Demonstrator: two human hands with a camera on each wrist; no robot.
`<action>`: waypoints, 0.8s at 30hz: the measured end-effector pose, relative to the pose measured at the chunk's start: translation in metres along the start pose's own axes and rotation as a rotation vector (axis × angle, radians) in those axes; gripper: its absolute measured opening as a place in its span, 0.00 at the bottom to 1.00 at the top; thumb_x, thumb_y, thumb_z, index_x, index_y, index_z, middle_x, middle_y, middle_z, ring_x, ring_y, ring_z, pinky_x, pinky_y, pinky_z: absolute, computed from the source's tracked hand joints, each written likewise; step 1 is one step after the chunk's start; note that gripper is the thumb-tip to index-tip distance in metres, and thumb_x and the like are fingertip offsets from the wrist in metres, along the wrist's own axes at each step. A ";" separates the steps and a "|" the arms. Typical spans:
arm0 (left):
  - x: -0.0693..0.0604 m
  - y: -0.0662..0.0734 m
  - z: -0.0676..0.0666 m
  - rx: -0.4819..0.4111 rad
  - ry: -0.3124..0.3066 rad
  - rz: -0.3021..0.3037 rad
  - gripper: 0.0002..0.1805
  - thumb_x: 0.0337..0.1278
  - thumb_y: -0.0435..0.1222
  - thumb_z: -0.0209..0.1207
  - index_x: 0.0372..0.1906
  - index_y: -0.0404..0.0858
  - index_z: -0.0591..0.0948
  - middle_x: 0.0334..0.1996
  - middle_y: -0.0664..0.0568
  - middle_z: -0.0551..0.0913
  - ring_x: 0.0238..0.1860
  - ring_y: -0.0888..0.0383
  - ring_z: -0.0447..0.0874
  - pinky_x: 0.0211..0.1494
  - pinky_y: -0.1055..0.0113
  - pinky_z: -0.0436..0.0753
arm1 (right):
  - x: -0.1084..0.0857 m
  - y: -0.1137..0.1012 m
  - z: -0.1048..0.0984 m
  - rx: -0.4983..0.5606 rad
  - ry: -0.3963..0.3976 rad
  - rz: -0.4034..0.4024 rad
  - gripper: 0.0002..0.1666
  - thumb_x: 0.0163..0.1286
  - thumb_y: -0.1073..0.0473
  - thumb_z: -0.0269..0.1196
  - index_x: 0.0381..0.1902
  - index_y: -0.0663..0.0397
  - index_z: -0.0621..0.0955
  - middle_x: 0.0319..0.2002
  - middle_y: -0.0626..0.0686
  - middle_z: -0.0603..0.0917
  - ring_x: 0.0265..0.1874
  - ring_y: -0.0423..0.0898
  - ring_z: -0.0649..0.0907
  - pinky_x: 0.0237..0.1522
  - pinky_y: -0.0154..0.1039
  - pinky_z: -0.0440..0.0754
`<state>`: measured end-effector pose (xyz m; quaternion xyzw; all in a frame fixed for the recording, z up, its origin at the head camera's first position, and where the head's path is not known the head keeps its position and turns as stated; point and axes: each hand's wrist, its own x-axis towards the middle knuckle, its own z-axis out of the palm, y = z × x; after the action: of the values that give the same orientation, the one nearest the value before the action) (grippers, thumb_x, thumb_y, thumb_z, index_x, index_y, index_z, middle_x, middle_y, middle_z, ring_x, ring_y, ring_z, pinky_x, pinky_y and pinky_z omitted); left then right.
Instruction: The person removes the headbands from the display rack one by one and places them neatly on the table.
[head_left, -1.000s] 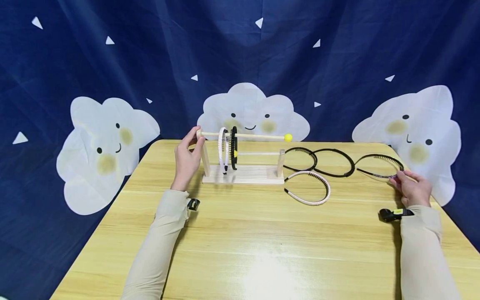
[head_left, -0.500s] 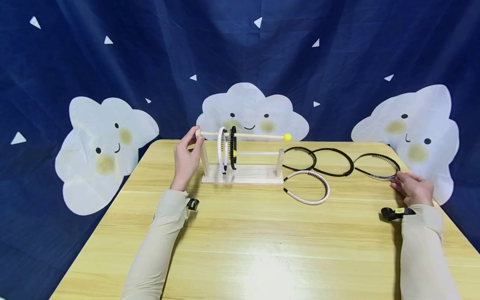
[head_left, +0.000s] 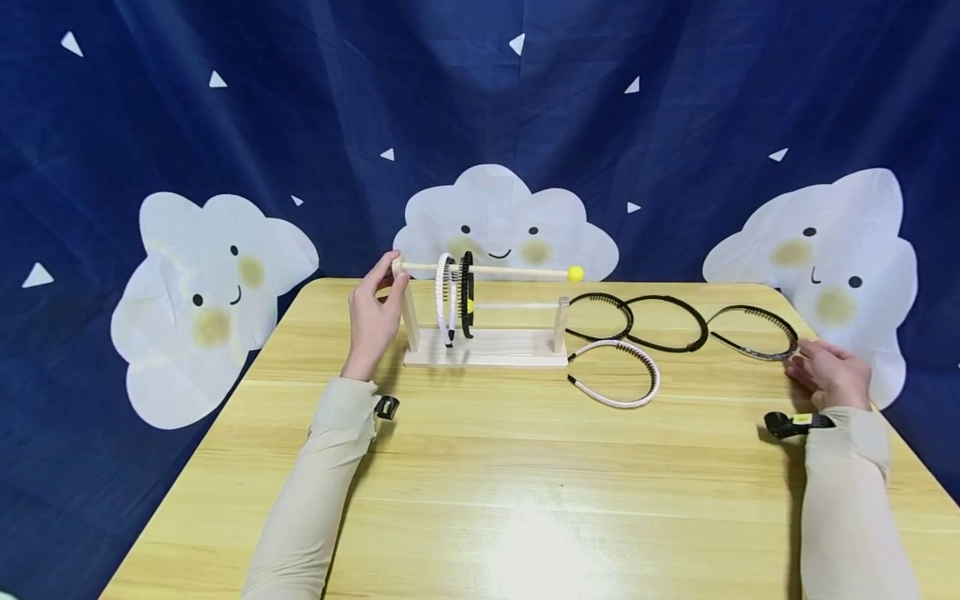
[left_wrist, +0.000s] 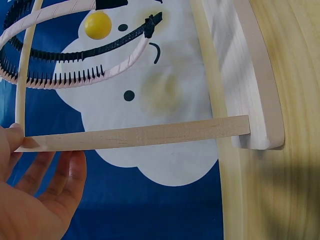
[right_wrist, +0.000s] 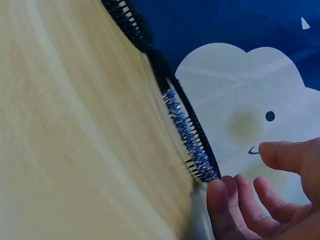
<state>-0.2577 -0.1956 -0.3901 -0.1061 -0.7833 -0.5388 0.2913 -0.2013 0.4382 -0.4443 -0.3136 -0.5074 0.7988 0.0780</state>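
My left hand (head_left: pixel 373 321) grips the top of the left post (left_wrist: pixel 135 135) of a wooden headband rack (head_left: pixel 517 346). In the left wrist view, the thumb lies at the post's end and the other fingers behind it. A white headband (head_left: pixel 440 292) and a black headband (head_left: pixel 466 292) hang on the rack's upper rod. At the far right, my right hand (head_left: pixel 832 373) is beside a glittery headband (right_wrist: pixel 187 132) with black teeth, which lies on the table. Its fingertips are at the band's edge; its thumb stands apart. Whether they touch the band I cannot tell.
Two black headbands (head_left: pixel 705 329) and a pale pink headband (head_left: pixel 656 375) lie on the table (head_left: pixel 465 467) between the rack and the glittery one. Yellow balls (head_left: pixel 575 274) cap the rods. A dark blue cloud-print curtain (head_left: pixel 337 83) hangs behind the table.
My right hand has let go of the glittery headband and drawn slightly right; the band lies slightly further left than a second ago. The left hand keeps its grip on the post.
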 end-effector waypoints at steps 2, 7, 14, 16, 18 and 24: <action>0.001 -0.002 -0.001 0.006 -0.006 0.001 0.22 0.74 0.40 0.59 0.68 0.41 0.79 0.53 0.39 0.86 0.52 0.45 0.85 0.51 0.45 0.85 | -0.001 -0.002 0.001 0.009 0.009 -0.011 0.10 0.69 0.67 0.66 0.34 0.50 0.76 0.20 0.47 0.83 0.17 0.42 0.86 0.24 0.36 0.87; 0.001 -0.002 -0.002 0.000 -0.012 0.002 0.22 0.74 0.42 0.60 0.67 0.43 0.80 0.53 0.41 0.86 0.51 0.46 0.85 0.51 0.46 0.85 | -0.007 -0.011 0.008 0.023 -0.002 -0.053 0.14 0.67 0.67 0.69 0.38 0.47 0.74 0.22 0.45 0.83 0.19 0.41 0.86 0.24 0.35 0.86; 0.001 -0.003 -0.001 -0.003 -0.002 0.003 0.21 0.73 0.41 0.60 0.67 0.43 0.80 0.53 0.41 0.86 0.51 0.45 0.86 0.51 0.45 0.85 | -0.035 -0.031 0.028 0.041 -0.067 -0.222 0.15 0.67 0.68 0.69 0.42 0.49 0.74 0.23 0.44 0.85 0.19 0.38 0.86 0.22 0.32 0.85; 0.001 -0.003 -0.001 -0.004 0.000 0.002 0.21 0.73 0.41 0.61 0.67 0.43 0.80 0.53 0.41 0.86 0.51 0.45 0.86 0.50 0.45 0.86 | -0.044 -0.037 0.035 0.050 -0.061 -0.276 0.16 0.65 0.68 0.70 0.43 0.50 0.75 0.23 0.45 0.85 0.19 0.38 0.86 0.22 0.32 0.85; 0.002 -0.003 -0.001 -0.010 0.002 0.006 0.21 0.73 0.40 0.61 0.66 0.42 0.81 0.53 0.41 0.86 0.51 0.45 0.86 0.50 0.45 0.85 | -0.051 -0.042 0.041 0.048 -0.054 -0.311 0.17 0.65 0.68 0.71 0.44 0.49 0.75 0.24 0.44 0.86 0.19 0.38 0.86 0.22 0.31 0.84; 0.001 -0.003 -0.002 -0.026 0.004 0.016 0.21 0.72 0.39 0.62 0.66 0.42 0.81 0.52 0.40 0.87 0.50 0.45 0.86 0.50 0.45 0.85 | -0.071 -0.051 0.058 0.027 -0.049 -0.398 0.18 0.64 0.67 0.72 0.46 0.50 0.76 0.26 0.43 0.85 0.20 0.37 0.86 0.22 0.30 0.84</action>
<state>-0.2597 -0.1985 -0.3912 -0.1149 -0.7749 -0.5467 0.2956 -0.1886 0.3866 -0.3542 -0.1864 -0.5504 0.7817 0.2262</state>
